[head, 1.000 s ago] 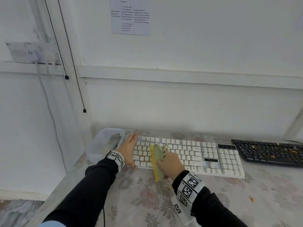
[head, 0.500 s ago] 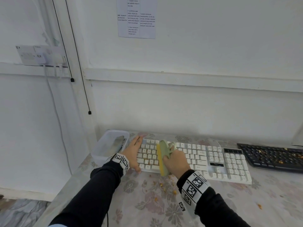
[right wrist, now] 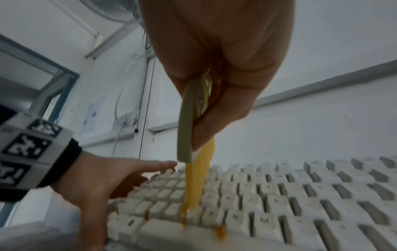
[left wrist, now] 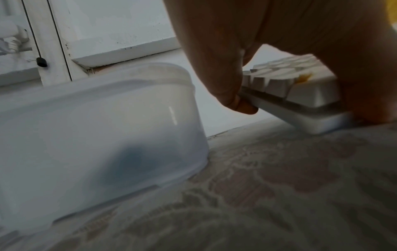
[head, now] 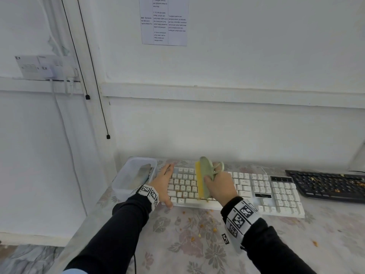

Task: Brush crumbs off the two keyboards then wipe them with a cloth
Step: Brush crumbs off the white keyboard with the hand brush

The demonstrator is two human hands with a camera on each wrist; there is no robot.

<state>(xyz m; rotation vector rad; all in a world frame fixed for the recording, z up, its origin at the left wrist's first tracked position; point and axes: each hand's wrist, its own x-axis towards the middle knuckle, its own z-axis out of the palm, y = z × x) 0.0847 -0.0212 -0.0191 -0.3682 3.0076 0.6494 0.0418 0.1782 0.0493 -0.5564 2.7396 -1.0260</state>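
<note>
A white keyboard (head: 256, 191) lies on the flowered tablecloth. My right hand (head: 219, 186) grips a green brush (head: 206, 179) with yellow bristles (right wrist: 197, 180) that stand on the keys left of the middle. Orange crumbs (right wrist: 221, 232) cling at the keyboard's front edge. My left hand (head: 163, 184) rests flat on the white keyboard's left end (left wrist: 300, 108), fingers straight along the edge, thumb at the front corner. A black keyboard (head: 331, 184) strewn with crumbs lies at the far right. A grey cloth (head: 143, 174) sits inside a clear plastic tub (head: 128, 186).
The tub (left wrist: 96, 135) stands close to the left of the white keyboard, near the table's left edge. Loose crumbs (head: 199, 227) dot the tablecloth in front of the keyboard. A white wall rises right behind both keyboards, with hanging cables (head: 98, 95) at left.
The brush has shifted a little to the right and farther back across the white keys. More crumbs lie on the cloth in front. My left hand has stayed on the keyboard's end.
</note>
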